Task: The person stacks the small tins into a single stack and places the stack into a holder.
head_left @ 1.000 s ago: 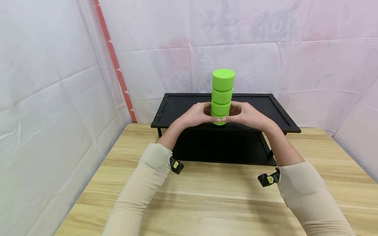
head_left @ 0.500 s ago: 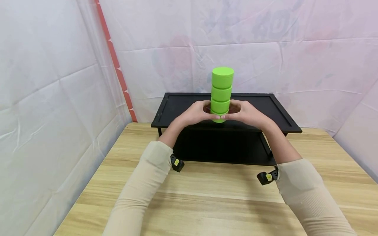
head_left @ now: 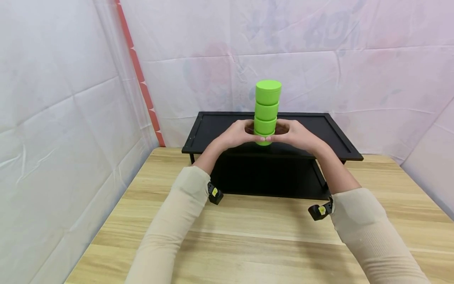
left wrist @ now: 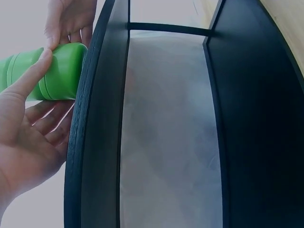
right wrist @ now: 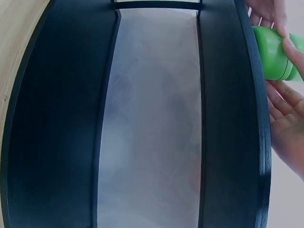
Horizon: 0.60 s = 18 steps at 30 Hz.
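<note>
An upright stack of bright green round cups with a flat top stands over the middle of the black shelf's top board. From the left, my left hand grips the lowest part, its thumb across the front. My right hand holds the same part from the right, and the two thumb tips almost meet. In the left wrist view, the lowest cup lies close to the board's edge. The right wrist view also shows fingers around its base. Whether the base touches the board is hard to tell.
The two-tier black shelf stands at the back of a wooden table; its lower board sits under the top one. White sheeting hangs behind and at the left, with a red strip near the corner.
The stack and both hands have shifted very slightly up in the head view, a little farther back over the top board. The grip of both hands looks the same.
</note>
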### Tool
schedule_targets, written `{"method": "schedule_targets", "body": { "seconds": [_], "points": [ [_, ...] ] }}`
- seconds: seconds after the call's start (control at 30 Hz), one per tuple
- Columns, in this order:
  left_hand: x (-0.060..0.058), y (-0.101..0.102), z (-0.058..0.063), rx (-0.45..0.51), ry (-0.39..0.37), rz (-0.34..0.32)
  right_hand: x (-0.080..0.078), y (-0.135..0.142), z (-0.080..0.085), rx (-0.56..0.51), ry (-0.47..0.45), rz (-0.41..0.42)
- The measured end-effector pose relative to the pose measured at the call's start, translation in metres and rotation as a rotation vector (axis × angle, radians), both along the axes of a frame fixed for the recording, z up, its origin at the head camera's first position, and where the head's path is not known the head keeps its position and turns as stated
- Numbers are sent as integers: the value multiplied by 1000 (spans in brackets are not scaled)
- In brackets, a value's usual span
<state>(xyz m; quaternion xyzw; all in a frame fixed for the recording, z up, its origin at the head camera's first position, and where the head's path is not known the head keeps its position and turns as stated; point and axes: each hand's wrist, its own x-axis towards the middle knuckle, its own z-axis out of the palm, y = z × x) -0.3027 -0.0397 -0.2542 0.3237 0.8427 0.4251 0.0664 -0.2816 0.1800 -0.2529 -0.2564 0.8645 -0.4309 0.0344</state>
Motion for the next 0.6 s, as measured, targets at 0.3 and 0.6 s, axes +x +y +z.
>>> {"method": "schedule_targets", "body": {
  "seconds": [0.3,0.6],
  "points": [
    [-4,2,4,-12,8,5,-5,0,3,-16,3,1],
    [-9,2,1,0,-11,19,-13,1,-1,4,9,-6]
  ]
}}
